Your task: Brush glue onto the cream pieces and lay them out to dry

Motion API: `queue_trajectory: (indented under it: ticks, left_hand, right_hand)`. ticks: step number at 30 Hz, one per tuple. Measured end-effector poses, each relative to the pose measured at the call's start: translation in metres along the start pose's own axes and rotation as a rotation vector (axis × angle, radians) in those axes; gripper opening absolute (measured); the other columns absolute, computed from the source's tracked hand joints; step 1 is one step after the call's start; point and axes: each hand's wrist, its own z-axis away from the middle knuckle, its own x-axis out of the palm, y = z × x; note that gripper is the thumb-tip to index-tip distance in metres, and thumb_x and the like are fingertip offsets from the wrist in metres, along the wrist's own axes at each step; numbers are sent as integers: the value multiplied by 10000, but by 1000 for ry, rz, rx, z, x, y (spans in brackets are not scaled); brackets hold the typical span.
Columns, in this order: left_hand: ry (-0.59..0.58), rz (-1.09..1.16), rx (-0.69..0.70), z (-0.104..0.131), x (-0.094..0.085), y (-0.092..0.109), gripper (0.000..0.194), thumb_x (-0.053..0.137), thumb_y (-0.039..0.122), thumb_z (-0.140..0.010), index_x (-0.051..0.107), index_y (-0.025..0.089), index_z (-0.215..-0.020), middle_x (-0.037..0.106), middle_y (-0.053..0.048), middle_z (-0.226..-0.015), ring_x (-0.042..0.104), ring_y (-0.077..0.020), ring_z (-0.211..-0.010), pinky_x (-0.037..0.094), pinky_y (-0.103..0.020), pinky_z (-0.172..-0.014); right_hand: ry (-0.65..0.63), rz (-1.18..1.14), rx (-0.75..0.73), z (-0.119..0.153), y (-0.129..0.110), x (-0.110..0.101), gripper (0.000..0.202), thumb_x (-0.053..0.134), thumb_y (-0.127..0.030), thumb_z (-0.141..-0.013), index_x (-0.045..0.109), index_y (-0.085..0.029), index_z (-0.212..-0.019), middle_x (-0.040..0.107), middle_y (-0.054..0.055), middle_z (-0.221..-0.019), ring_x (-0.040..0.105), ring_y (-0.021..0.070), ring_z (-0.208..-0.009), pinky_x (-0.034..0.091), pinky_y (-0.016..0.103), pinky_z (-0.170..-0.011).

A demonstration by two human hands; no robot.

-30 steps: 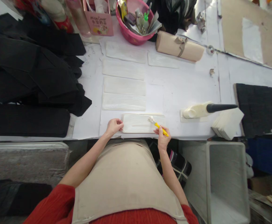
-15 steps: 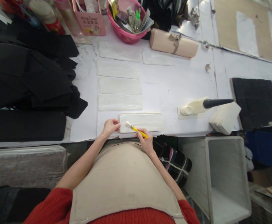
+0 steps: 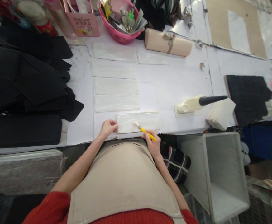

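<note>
My right hand grips a yellow-handled brush, its pale bristles resting on the top piece of a stack of white rectangular pieces at the table's front edge. The fingers of my left hand are pinched together at the stack's left end, apparently on its edge. Behind the stack lie several separate white strips, among them a near one and a smaller one. To the right stands a cream bottle with a long black nozzle.
Black pieces are heaped at the left. A pink basin of tools and a beige roll sit at the back. White angular pieces and a black stack lie right. A grey bin stands below the table edge.
The brush in my right hand has moved to the right along the top white piece. My left hand stays at its left end. The whole view has shifted slightly.
</note>
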Motion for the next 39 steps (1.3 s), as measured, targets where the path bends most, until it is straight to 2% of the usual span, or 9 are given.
queue_trajectory:
  ticks: [2, 7, 10, 15, 20, 30, 32, 37, 39]
  left_hand:
    - [-6, 7, -13, 0, 0, 1, 154, 676, 218, -545, 623, 137, -664, 633, 5, -514, 619, -148, -454, 507, -227, -439]
    - [-6, 15, -9, 0, 1, 0, 163, 689, 227, -537, 624, 138, -657, 635, 6, -510, 619, -146, -451, 512, -227, -439]
    - [-9, 14, -19, -2, 1, -2, 172, 693, 232, -526, 626, 140, -656, 637, 7, -508, 619, -149, -448, 522, -236, -441]
    - [-14, 9, -28, -4, 1, -2, 187, 698, 245, -510, 619, 141, -644, 641, -3, -501, 624, -158, -457, 531, -246, -450]
    - [16, -21, -27, -4, 3, -5, 192, 688, 262, -510, 623, 148, -650, 647, -6, -508, 632, -168, -459, 536, -254, -459]
    - [53, -46, -32, -4, 5, -6, 188, 671, 274, -514, 623, 157, -653, 638, -3, -502, 632, -173, -456, 521, -248, -453]
    - [46, -49, -27, -4, 4, -7, 190, 671, 273, -511, 625, 156, -653, 638, -3, -504, 631, -171, -458, 517, -245, -449]
    - [39, -69, -19, -4, 2, -6, 190, 665, 267, -511, 630, 154, -660, 641, -6, -510, 630, -168, -467, 528, -252, -465]
    - [34, -69, -21, -4, 2, -6, 192, 664, 265, -510, 630, 153, -662, 640, -7, -510, 630, -168, -470, 529, -254, -468]
  right_hand:
    - [-88, -29, 26, 3, 3, 10, 223, 589, -391, -888, 664, -191, -951, 720, 35, -771, 714, 184, -707, 570, 289, -705]
    - [312, 59, 111, -5, 25, -29, 284, 563, -436, -896, 639, -168, -954, 705, 52, -802, 705, 191, -692, 580, 320, -709]
    - [382, 169, 45, -11, 21, -41, 273, 564, -426, -903, 644, -171, -959, 703, 53, -810, 701, 191, -716, 575, 324, -729]
    - [151, -71, -37, -26, -4, 14, 231, 576, -401, -910, 633, -190, -984, 697, 20, -808, 716, 170, -732, 585, 303, -720]
    - [142, -298, 111, -45, 3, 44, 269, 606, -441, -877, 620, -183, -951, 690, -1, -759, 716, 153, -677, 610, 291, -662]
    - [629, -183, 114, -59, 44, -38, 323, 609, -467, -848, 602, -162, -954, 686, 11, -730, 702, 162, -636, 608, 331, -673]
    - [584, -178, 82, -49, 37, -35, 300, 609, -447, -857, 606, -165, -961, 694, 17, -747, 708, 167, -655, 606, 336, -690]
    - [130, -169, 71, -13, 26, -8, 236, 603, -398, -882, 642, -183, -973, 709, 26, -760, 713, 178, -708, 594, 321, -723]
    - [136, -141, 85, -8, 30, -14, 235, 607, -396, -878, 646, -182, -969, 707, 33, -782, 710, 183, -718, 591, 320, -723]
